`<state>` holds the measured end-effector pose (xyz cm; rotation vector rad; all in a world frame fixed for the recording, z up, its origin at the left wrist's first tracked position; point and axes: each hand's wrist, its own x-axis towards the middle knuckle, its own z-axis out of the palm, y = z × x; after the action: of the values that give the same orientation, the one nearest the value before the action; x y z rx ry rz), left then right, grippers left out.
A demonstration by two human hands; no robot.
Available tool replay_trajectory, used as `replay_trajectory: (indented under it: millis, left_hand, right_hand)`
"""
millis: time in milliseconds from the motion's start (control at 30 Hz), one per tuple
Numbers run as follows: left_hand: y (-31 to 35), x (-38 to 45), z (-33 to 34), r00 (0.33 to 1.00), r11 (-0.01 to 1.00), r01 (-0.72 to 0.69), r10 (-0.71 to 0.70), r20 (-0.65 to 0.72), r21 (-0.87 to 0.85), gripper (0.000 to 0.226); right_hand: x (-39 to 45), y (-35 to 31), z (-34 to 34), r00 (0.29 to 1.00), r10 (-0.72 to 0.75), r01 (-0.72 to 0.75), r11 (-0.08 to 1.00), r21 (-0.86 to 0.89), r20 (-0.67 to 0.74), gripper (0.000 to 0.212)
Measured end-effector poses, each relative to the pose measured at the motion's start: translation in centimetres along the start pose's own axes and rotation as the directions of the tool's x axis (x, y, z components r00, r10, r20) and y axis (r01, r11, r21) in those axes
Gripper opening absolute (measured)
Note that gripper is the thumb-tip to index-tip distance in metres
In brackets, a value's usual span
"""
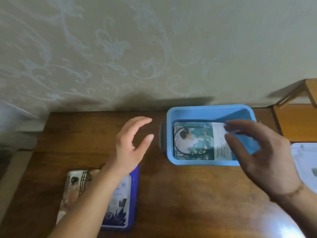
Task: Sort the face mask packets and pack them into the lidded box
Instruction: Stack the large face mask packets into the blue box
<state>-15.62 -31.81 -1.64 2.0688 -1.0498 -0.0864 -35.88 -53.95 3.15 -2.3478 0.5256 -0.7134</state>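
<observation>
Left hand spread above table, right hand pinching packet edge inside box

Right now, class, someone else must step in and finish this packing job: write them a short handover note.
Left hand: open, hovering above the table, holding nothing.
Right hand: over the blue box, fingertips at the edge of the green packet lying flat inside.
Done: that green packet is in the box.
Left: the beige packet and the dark blue packet wait near the table's front left. A white lid, probably the box's, lies to the right; fit it last.
</observation>
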Motion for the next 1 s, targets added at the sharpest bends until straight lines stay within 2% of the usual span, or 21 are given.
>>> replay_trajectory:
  millis: [33,67,133,167,233,300,367,433,500,633,667,733,867,933,1000]
  left_hand:
    - [-1.7,-2.5,-0.6,0.986,0.996,0.083,-0.081,-0.144,0.010,0.033]
    - [-3.2,-5.2,-1.0,0.957,0.983,0.178,-0.166,-0.238,0.030,0.030]
    - [-5.7,-10.9,-1.5,0.903,0.929,0.354,-0.310,-0.296,0.107,0.026]
    - [-6.6,-13.6,-1.7,0.881,0.889,0.430,-0.375,-0.288,0.160,0.024]
    - [-7.8,-18.0,-2.0,0.830,0.793,0.556,-0.515,-0.213,0.248,0.030]
    - [-8.0,-20.4,-1.9,0.806,0.735,0.577,-0.583,-0.102,0.356,0.042]
    - [-7.8,-21.5,-1.8,0.826,0.730,0.501,-0.564,-0.005,0.464,0.045]
    - [-7.6,-21.7,-1.7,0.838,0.733,0.470,-0.546,0.013,0.491,0.045]
    - [-7.1,-21.6,-1.5,0.836,0.750,0.476,-0.548,0.028,0.460,0.046]
    - [-6.4,-21.5,-1.6,0.805,0.756,0.529,-0.591,0.054,0.385,0.050]
    - [-6.4,-21.5,-1.7,0.808,0.762,0.530,-0.587,0.048,0.373,0.050]
    - [-6.3,-21.7,-1.8,0.814,0.779,0.539,-0.579,0.038,0.321,0.050]
    - [-6.4,-22.1,-1.6,0.816,0.802,0.563,-0.578,0.021,0.199,0.050]
    - [-6.3,-22.2,-1.6,0.821,0.812,0.559,-0.571,0.027,0.165,0.049]
    - [-6.1,-21.9,-1.6,0.797,0.791,0.601,-0.605,-0.001,0.116,0.051]
  right_hand:
    - [-2.0,-1.7,0.7,0.997,0.035,-0.027,0.993,0.111,-0.069,0.016]
    - [-3.9,-3.0,2.0,0.995,0.079,-0.064,0.973,0.223,-0.061,0.011]
    - [-7.6,-5.1,5.9,0.968,0.203,-0.245,0.879,0.409,0.144,0.006]
    - [-8.8,-6.1,8.1,0.911,0.282,-0.400,0.784,0.476,0.301,0.010]
    - [-10.5,-7.0,12.9,0.710,0.436,-0.697,0.544,0.467,0.553,0.023]
    - [-11.2,-7.5,17.2,0.502,0.573,-0.864,0.352,0.359,0.648,0.022]
    - [-11.7,-8.3,20.6,0.372,0.653,-0.927,0.230,0.295,0.660,0.017]
    - [-11.9,-9.3,22.9,0.270,0.690,-0.959,0.128,0.254,0.672,0.007]
    - [-11.7,-10.4,24.3,0.217,0.719,-0.974,0.111,0.200,0.661,0.006]
    - [-11.3,-12.2,26.4,0.122,0.770,-0.991,0.056,0.125,0.626,0.015]
    - [-11.5,-12.3,27.1,0.135,0.775,-0.990,0.085,0.110,0.617,0.025]
    - [-12.0,-12.2,28.1,0.187,0.779,-0.977,0.214,0.027,0.598,0.046]
    - [-13.2,-13.2,27.0,0.394,0.717,-0.910,0.391,0.137,0.575,0.030]
    - [-13.7,-12.1,25.8,0.459,0.646,-0.882,0.416,0.223,0.610,0.030]
    - [-13.5,-10.4,23.9,0.464,0.580,-0.878,0.402,0.260,0.670,0.030]
